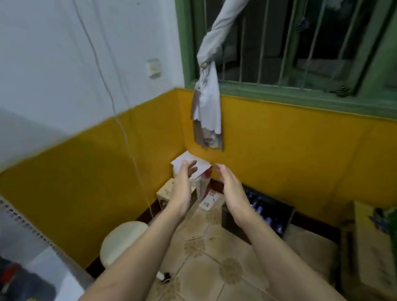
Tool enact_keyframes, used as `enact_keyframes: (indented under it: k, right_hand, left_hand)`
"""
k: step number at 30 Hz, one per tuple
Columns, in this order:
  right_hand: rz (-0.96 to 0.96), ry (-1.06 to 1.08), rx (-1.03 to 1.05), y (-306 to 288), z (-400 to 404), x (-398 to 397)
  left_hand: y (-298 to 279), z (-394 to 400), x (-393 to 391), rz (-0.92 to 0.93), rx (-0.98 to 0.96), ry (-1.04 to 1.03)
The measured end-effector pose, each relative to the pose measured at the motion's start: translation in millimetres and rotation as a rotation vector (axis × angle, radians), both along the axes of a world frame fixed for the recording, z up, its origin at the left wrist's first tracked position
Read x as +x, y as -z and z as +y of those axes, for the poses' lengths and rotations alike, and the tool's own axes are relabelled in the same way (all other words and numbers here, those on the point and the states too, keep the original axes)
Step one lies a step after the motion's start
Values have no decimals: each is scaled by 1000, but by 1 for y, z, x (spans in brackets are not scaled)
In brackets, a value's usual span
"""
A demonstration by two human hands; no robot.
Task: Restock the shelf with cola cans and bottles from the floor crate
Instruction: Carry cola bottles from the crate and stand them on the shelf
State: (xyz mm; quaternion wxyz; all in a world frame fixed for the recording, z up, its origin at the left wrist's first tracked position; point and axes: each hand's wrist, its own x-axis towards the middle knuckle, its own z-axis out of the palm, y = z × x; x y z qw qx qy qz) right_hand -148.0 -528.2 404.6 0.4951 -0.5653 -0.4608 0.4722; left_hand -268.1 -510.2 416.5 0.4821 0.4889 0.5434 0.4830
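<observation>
Nothing is held, so a fetch of more stock is judged to be in hand; how much has been shelved cannot be told. At the far left edge a white perforated shelf (18, 214) is seen, with dark, red-marked items lying low beside it, too blurred to be called cans. A round white stool (122, 241) stands on the tiled floor (203, 270), and a thin cord hangs down the wall above it. The left hand (184, 187) is stretched forward with fingers released and spread, touching nothing. Behind it, stacked cartons (194, 172) are set in the corner. The right hand (232, 188) is likewise held out, fingers straight and empty. Just beyond it a dark crate (272, 213) of bottles rests on the floor against the yellow wall. Cardboard boxes (364, 244) and a green pack crowd the right edge.
</observation>
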Motion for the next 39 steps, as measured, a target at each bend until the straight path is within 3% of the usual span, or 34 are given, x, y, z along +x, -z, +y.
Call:
enact_keyframes:
  k: [6,12,19,28,34,39]
  right_hand:
    - [6,133,-72,16,29,104]
    - [-9,210,-149,42,69,159]
    - [-5,256,-311,105,146,182]
    - [-164,238,-563,174,270,198]
    - [-113,234,-699,211,326,222]
    - [-92,184,-758,271,353,259]
  left_hand:
    - [18,50,103,4,-25,156]
    - [46,101,155,24,-152,259]
    - [110,187,174,74,-235,341]
    - [197,326,170,85,-493,379]
    - [245,407,189,184,-630,434]
    - [286,430,209,285,-610,424]
